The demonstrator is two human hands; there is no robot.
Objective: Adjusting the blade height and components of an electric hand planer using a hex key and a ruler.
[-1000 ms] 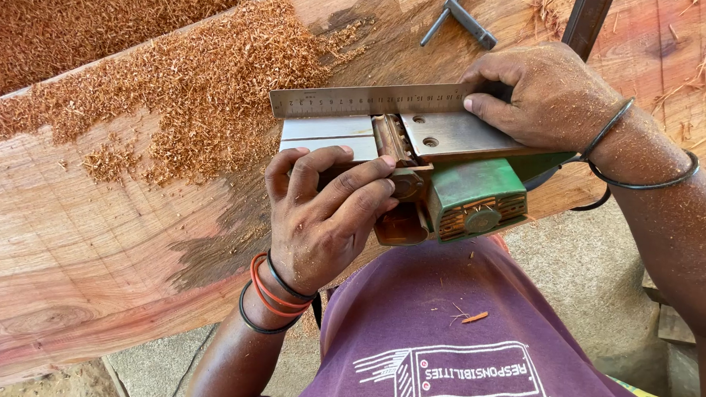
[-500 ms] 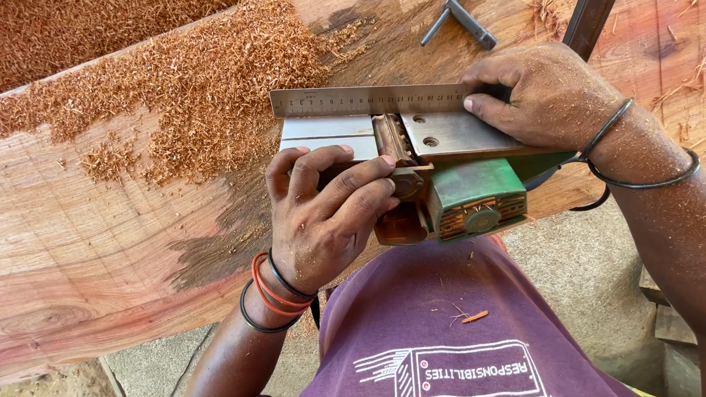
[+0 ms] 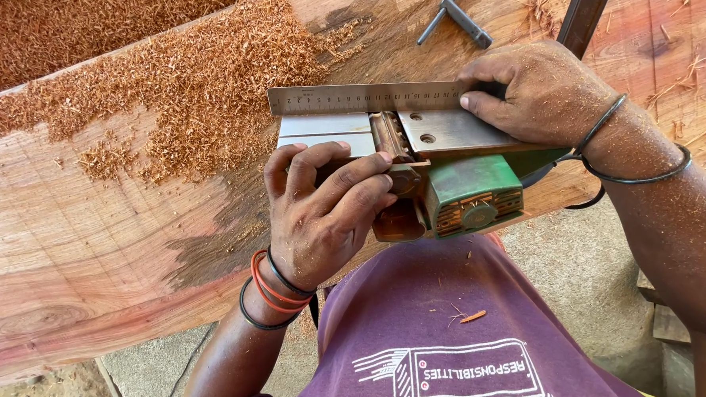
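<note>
Left hand (image 3: 321,213) curls closed around the upturned green planer (image 3: 449,179), hiding its knob, while right hand (image 3: 532,91) pins the steel ruler (image 3: 365,98) beneath its fingertips.

Bare slab (image 3: 73,250) left of the planer (image 3: 441,171) is open — shavings (image 3: 199,88) pile further up, T-wrench (image 3: 456,16) sits near the top edge.

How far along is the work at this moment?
Done: heaped shavings on the slab suggest planing happened. In hand: the electric planer lies sole-up; right hand presses a steel ruler across it, left hand steadies it. Left: the check's outcome isn't visible.
</note>
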